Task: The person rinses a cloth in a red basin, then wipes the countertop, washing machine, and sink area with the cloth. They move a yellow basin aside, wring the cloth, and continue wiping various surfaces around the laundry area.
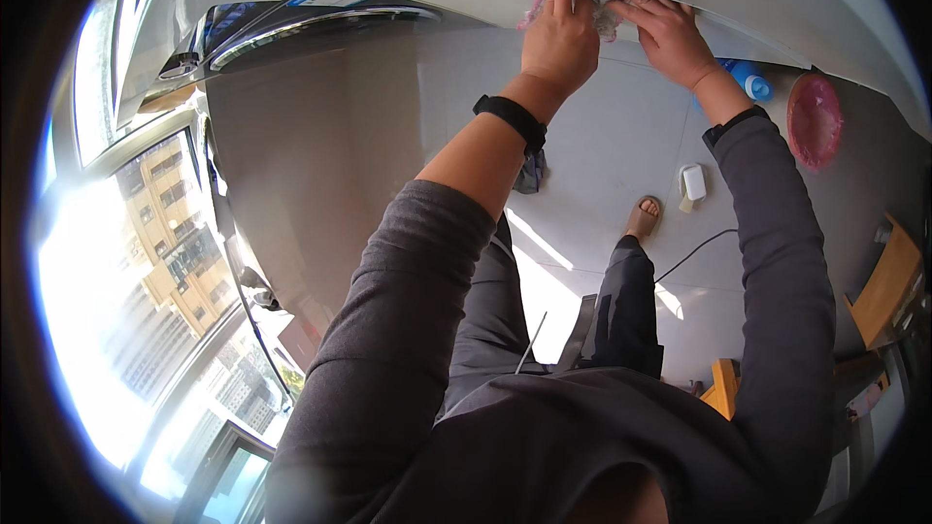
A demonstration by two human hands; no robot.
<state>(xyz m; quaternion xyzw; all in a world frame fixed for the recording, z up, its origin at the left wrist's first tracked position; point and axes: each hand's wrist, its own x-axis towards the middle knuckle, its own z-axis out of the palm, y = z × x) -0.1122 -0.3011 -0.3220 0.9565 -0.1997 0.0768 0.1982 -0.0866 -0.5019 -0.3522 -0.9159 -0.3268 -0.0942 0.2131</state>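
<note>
Both arms reach forward to a white panel point(473, 1) at the top of the view. My left hand point(559, 44) holds a bunched pink and grey cloth point(606, 18) against the panel's lower edge. Close to its right, my right hand point(673, 40) has its fingers on the same cloth, with the fingertips partly hidden. A black band point(510, 120) circles my left wrist. Below the right forearm, a blue bottle point(750, 80) with a light blue cap is on the floor, partly covered by the arm.
A pink basin point(815, 120) stands right of the bottle. On the grey tiles point(604, 124) lies a small white object point(692, 183) near my sandalled foot point(644, 217). At upper left is a dark appliance front with a curved chrome rim point(313, 25). Wooden furniture point(888, 284) is at right, windows point(167, 233) at left.
</note>
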